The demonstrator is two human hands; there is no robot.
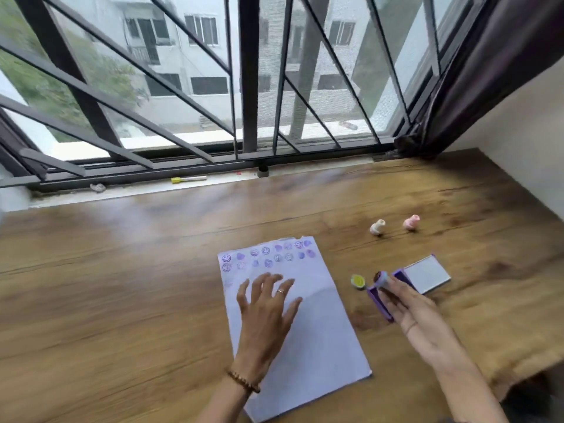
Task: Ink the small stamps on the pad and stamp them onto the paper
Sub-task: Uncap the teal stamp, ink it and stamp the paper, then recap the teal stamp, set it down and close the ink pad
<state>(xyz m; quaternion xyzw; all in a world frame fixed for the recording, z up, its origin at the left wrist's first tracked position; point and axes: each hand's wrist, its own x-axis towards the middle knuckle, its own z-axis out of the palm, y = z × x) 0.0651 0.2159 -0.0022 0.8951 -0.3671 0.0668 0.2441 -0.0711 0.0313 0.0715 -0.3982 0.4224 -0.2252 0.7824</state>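
Wooden desk [122, 285] by window: my left hand [265, 303] lay open, flattening the paper [317, 331]; my right hand [406, 303] gripped a stamp [381, 277] over the ink pad [378, 303]. Best pressed squarely, lightly.

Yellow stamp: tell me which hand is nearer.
Right. The right hand is just beside the yellow stamp, over the ink pad; the left hand lies farther off on the paper.

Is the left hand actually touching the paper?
Touching. The head view shows the left hand lying flat with fingers spread on the paper, below the rows of purple stamp marks, no gap visible beneath it.
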